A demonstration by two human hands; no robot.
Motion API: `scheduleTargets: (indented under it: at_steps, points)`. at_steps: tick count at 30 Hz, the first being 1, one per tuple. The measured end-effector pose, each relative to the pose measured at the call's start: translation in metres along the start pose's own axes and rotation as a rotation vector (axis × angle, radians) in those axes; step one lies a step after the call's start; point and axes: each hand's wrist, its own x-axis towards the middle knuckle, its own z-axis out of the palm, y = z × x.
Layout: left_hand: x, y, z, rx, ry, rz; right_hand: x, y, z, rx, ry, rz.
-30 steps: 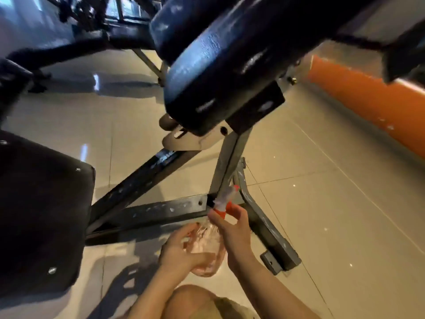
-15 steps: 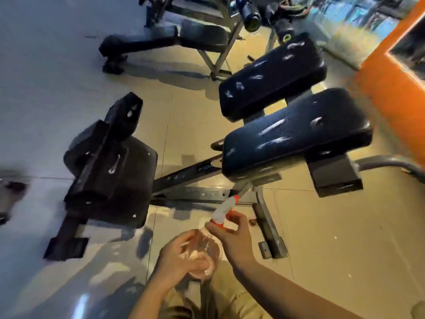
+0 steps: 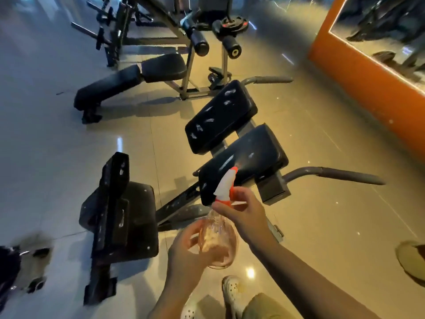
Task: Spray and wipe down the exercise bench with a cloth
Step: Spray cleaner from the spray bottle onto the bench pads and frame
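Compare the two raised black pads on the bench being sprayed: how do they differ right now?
The near pad lies right under the spray bottle nozzle, with mist over it; the far pad lies beyond, outside the mist. The far pad shows many white scuffs along its length; the near pad shows only a few. The right hand and nozzle cover part of the near pad; the far pad is unobstructed. Both are black, rectangular, tilted alike, side by side.

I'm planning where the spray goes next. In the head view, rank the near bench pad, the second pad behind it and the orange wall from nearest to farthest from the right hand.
From the right hand:
1. Near bench pad, just beyond the nozzle.
2. Second pad, behind it, up-left.
3. Orange wall, far right.
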Motion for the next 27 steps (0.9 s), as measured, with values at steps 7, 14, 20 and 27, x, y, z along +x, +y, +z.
scheduleTargets:
  at_steps: [7, 14, 20, 27]
  points:
    - [0.007, 0.046, 0.055, -0.008, -0.166, 0.049, 0.003, -0.003, -0.069, 0.141, 0.132, 0.083]
    - [0.012, 0.072, 0.183, 0.069, -0.362, 0.079, -0.008, 0.035, -0.194, 0.28, 0.369, 0.177]
    - [0.009, 0.098, 0.336, 0.147, -0.519, 0.102, -0.012, 0.093, -0.342, 0.396, 0.567, 0.22]
    - [-0.013, 0.132, 0.495, 0.24, -0.811, 0.204, -0.051, 0.144, -0.49, 0.447, 0.827, 0.233]
